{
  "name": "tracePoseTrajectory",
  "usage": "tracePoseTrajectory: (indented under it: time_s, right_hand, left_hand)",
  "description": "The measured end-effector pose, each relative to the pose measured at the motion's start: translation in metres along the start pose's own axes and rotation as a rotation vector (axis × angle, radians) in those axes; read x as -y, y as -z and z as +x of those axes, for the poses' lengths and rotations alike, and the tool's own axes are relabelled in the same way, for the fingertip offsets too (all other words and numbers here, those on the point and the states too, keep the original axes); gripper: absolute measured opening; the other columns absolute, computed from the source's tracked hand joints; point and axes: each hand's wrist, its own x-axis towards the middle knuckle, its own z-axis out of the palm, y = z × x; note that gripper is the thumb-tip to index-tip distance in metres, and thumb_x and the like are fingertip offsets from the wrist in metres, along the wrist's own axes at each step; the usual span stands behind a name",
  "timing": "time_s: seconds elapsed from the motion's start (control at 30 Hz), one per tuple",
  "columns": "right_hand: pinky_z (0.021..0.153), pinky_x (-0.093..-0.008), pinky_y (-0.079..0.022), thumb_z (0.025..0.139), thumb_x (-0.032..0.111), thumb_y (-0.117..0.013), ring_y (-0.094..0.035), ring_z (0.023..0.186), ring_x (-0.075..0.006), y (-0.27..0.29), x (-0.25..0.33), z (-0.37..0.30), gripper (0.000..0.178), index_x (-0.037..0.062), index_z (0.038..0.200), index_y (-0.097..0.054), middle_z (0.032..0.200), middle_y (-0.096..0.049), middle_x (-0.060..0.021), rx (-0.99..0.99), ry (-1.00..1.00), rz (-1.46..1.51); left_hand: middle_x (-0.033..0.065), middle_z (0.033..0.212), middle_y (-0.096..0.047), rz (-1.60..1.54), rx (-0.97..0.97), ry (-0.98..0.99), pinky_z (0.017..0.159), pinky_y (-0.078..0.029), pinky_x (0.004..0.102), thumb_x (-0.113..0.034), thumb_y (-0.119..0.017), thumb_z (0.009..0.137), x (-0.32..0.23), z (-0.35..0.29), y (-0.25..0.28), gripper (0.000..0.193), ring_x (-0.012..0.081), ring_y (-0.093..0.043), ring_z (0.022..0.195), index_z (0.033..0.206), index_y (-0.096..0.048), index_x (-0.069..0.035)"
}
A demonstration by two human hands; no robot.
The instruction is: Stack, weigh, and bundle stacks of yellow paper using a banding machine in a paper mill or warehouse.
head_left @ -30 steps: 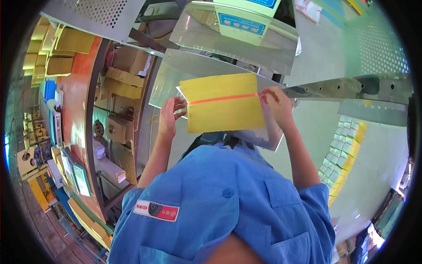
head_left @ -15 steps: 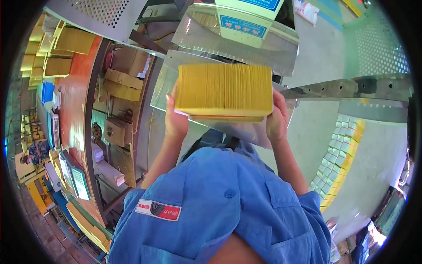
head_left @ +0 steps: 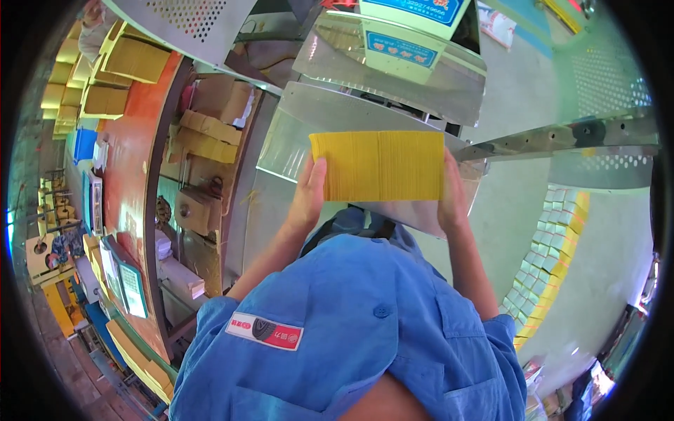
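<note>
A thick block of yellow paper pieces (head_left: pixel 379 167) is clasped between my two hands, its many thin edges facing up. My left hand (head_left: pixel 307 191) presses flat on the left end, with the thumb along the upper side. At the opposite end, my right hand (head_left: pixel 453 195) presses with its fingers mostly hidden behind the block. Under and beyond the paper lies a sloping metal tray (head_left: pixel 298 116), part of a machine. Whether the block rests on the tray or hangs above it, I cannot tell.
Past the tray stands a clear cover (head_left: pixel 323 59) before a pale machine body with blue labels. A perforated metal bar (head_left: pixel 554 137) juts in from the right. Rows of white-and-yellow bundles (head_left: pixel 544 252) line the floor. A red-topped table (head_left: pixel 130 168) stands left, holding cardboard boxes (head_left: pixel 137 57).
The paper block has tipped so its lower white and red-lined side is out of sight, and it sits slightly lower and to the right in view. Both hands still clasp its ends.
</note>
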Motion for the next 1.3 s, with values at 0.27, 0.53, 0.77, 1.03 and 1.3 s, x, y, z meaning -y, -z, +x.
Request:
tracePoseTrajectory:
  time_s: [0.27,0.53,0.77,1.03,1.3]
  right_hand:
    - [0.109,-0.0320,-0.029,0.104,0.032,-0.034,-0.038,0.132,-0.0188,-0.006,0.016,-0.004,0.050,0.0021,0.143,-0.036,0.143,-0.042,-0.0093,0.028,-0.051,0.050]
    - [0.103,-0.0347,-0.030,0.101,0.047,-0.036,-0.043,0.127,-0.0174,0.047,-0.029,0.008,0.056,0.0088,0.141,-0.041,0.139,-0.049,-0.0062,-0.093,-0.108,0.079]
    - [0.105,-0.0274,-0.035,0.100,0.034,-0.047,-0.049,0.122,-0.0148,-0.025,-0.084,0.034,0.042,0.0064,0.131,-0.056,0.133,-0.055,-0.0055,-0.119,0.037,0.256]
    - [0.107,-0.0285,-0.033,0.102,0.032,-0.043,-0.044,0.128,-0.0146,0.029,-0.065,-0.126,0.046,0.0043,0.138,-0.047,0.140,-0.049,-0.0042,-0.375,0.054,0.382]
    - [0.108,-0.0293,-0.032,0.102,0.032,-0.041,-0.041,0.130,-0.0142,0.185,-0.052,-0.361,0.047,0.0055,0.141,-0.043,0.141,-0.047,-0.0044,-0.774,0.171,0.475]
  left_hand:
    - [0.0095,0.144,-0.041,-0.179,0.021,0.046,0.109,-0.029,0.0315,-0.035,-0.033,0.104,0.018,-0.001,0.014,0.054,0.0201,-0.038,0.133,0.148,-0.027,-0.004]
    - [0.0127,0.154,-0.027,-0.294,-0.016,0.020,0.115,-0.019,0.0417,-0.048,-0.031,0.101,0.091,0.043,0.084,0.065,0.0261,-0.026,0.141,0.148,-0.026,-0.004]
    - [0.0121,0.142,-0.043,-0.598,0.599,0.359,0.105,-0.038,0.0385,-0.043,-0.039,0.100,0.165,0.095,-0.070,0.057,0.0243,-0.044,0.128,0.142,-0.037,-0.004]
    - [0.0114,0.138,-0.046,-0.381,1.019,0.469,0.103,-0.040,0.0379,-0.042,-0.040,0.100,0.171,0.041,-0.256,0.055,0.0237,-0.047,0.125,0.140,-0.039,-0.005]
    - [0.0107,0.135,-0.048,-0.136,1.490,0.503,0.101,-0.041,0.0373,-0.041,-0.041,0.100,0.190,-0.165,-0.498,0.053,0.0231,-0.049,0.122,0.139,-0.040,-0.005]
